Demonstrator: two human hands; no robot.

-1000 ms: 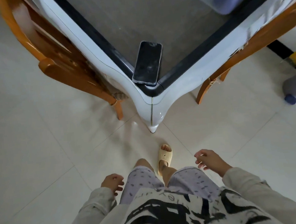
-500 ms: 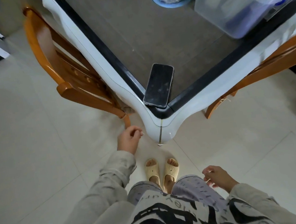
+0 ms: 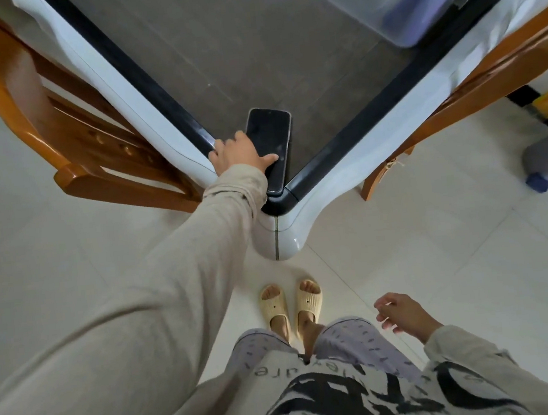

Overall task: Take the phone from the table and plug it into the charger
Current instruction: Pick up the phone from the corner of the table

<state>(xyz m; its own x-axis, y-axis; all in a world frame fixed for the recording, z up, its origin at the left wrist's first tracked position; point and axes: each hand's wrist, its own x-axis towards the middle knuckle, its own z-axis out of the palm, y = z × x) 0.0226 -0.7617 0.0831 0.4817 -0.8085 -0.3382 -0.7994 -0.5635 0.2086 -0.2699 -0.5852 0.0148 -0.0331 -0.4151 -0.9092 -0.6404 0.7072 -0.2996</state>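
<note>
Here the phone (image 3: 271, 140) lies flat at the very corner of the worktop (image 3: 251, 59), screen up, its near end over the dark rim. The left hand (image 3: 235, 154) rests on it, thumb across the glass and fingers at its far side; the grip is spread and not yet closed, likely to pinch both long edges. The right hand (image 3: 405, 311) hangs loosely open, holding nothing, well short of that corner. No charger shows.

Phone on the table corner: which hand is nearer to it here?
Left. The left hand is on the phone, thumb laid across its screen at the table corner. The right hand hangs low beside the legs, empty, well away from the phone.
</note>
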